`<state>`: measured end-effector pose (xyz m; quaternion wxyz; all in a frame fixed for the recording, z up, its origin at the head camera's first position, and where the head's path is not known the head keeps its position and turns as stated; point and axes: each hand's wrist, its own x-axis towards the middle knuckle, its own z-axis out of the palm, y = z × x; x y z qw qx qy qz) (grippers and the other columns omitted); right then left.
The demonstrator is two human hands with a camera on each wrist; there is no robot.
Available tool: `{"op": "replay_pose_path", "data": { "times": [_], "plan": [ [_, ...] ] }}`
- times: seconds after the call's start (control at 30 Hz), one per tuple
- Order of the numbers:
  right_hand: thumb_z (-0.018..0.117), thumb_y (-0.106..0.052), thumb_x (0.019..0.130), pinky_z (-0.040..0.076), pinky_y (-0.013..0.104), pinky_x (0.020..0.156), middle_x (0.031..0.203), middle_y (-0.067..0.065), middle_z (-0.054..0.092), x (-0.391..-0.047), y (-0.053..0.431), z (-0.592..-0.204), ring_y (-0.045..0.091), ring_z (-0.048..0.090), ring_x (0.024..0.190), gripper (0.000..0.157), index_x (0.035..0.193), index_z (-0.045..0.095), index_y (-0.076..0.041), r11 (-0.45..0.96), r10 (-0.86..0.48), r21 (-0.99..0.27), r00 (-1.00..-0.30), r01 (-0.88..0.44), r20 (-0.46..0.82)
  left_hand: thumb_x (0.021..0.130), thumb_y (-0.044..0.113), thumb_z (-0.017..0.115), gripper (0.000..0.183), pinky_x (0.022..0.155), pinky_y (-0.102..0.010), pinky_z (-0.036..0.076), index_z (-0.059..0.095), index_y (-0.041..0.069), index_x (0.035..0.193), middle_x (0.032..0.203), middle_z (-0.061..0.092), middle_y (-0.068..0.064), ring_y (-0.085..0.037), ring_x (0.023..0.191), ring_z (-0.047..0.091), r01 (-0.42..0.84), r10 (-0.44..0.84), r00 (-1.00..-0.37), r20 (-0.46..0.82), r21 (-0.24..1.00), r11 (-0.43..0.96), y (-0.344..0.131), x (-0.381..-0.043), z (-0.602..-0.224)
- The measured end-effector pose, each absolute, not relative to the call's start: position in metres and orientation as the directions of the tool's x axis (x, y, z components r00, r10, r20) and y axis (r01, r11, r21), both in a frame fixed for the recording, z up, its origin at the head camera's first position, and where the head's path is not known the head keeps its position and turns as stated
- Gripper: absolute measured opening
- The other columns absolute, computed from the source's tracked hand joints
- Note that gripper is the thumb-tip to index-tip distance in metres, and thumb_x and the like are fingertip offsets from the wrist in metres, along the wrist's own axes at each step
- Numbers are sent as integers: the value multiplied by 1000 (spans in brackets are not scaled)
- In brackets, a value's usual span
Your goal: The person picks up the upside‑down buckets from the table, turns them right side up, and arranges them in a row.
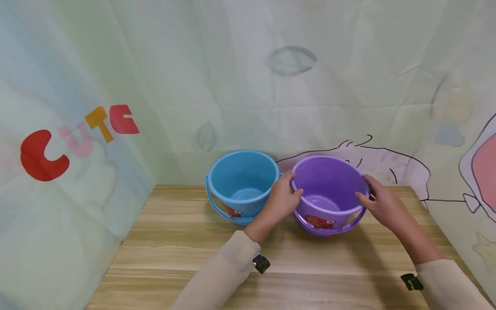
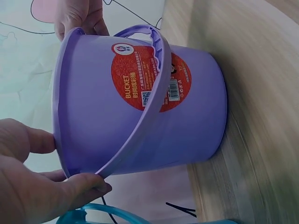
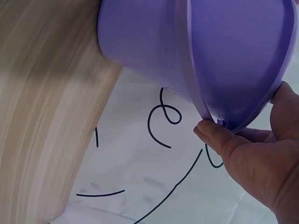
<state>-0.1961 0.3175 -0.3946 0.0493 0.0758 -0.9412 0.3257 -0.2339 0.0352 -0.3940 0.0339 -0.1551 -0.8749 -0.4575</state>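
Note:
A purple plastic bucket [image 1: 329, 189] stands upright at the right of the wooden table, its mouth facing up and nothing inside. My left hand [image 1: 281, 196] grips its rim on the left side, between the two buckets. On the opposite side my right hand [image 1: 384, 204] pinches the rim, thumb inside; the right wrist view shows that hand [image 3: 257, 154] by the handle joint. The bucket's handle [image 2: 152, 100] hangs down over a red label [image 2: 128, 77] in the left wrist view. Just left stands a similar blue bucket [image 1: 242, 178], partly hidden behind my left hand.
The wooden table [image 1: 174, 254] ends at a pale printed curtain [image 1: 232, 77] close behind both buckets. Curtain also lines the left side, with the letters CUTE [image 1: 44, 157], and the right side. Each wrist wears a dark strap [image 1: 261, 263].

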Motion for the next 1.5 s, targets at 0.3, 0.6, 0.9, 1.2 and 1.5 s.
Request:
{"op": "replay_pose_path", "data": {
  "times": [0.3, 0.6, 0.9, 1.2, 1.5],
  "plan": [
    [59, -22, 104, 45, 67, 105, 147, 45, 41, -203, 320, -392, 60, 46, 133, 70, 154, 27, 14, 786, -95, -600, -988, -148, 118, 98, 4, 64, 41, 124, -44, 33, 60, -5, 138, 157, 45, -26, -38, 148, 41, 310, 227, -948, 222, 801, 512, 44, -238, -393],
    [60, -21, 103, 49, 66, 100, 141, 46, 47, -206, 323, -393, 60, 52, 127, 68, 152, 30, 15, 809, -89, -566, -986, -155, 144, 100, 2, 60, 35, 125, -44, 30, 63, -1, 135, 160, 40, -26, -38, 150, 39, 290, 198, -955, 219, 817, 498, 52, -238, -398],
    [60, -21, 103, 50, 65, 99, 137, 47, 49, -210, 319, -392, 59, 56, 124, 69, 152, 29, 17, 812, -99, -562, -985, -161, 139, 101, 3, 58, 35, 125, -45, 31, 63, 2, 136, 161, 39, -24, -38, 150, 39, 281, 170, -960, 225, 815, 507, 51, -235, -397],
    [58, -22, 105, 53, 64, 96, 142, 48, 43, -215, 318, -390, 62, 53, 125, 70, 153, 25, 16, 798, -93, -585, -989, -144, 116, 102, 8, 61, 47, 122, -44, 36, 49, 0, 147, 154, 50, -23, -35, 146, 46, 363, 149, -931, 333, 809, 463, 46, -233, -401],
    [57, -24, 106, 55, 63, 92, 144, 47, 41, -211, 325, -391, 62, 52, 125, 71, 154, 24, 16, 791, -78, -596, -990, -134, 119, 97, 15, 69, 62, 121, -45, 37, 43, 2, 151, 156, 48, -22, -33, 147, 45, 338, 172, -941, 292, 841, 422, 46, -224, -409]
  ]
}}
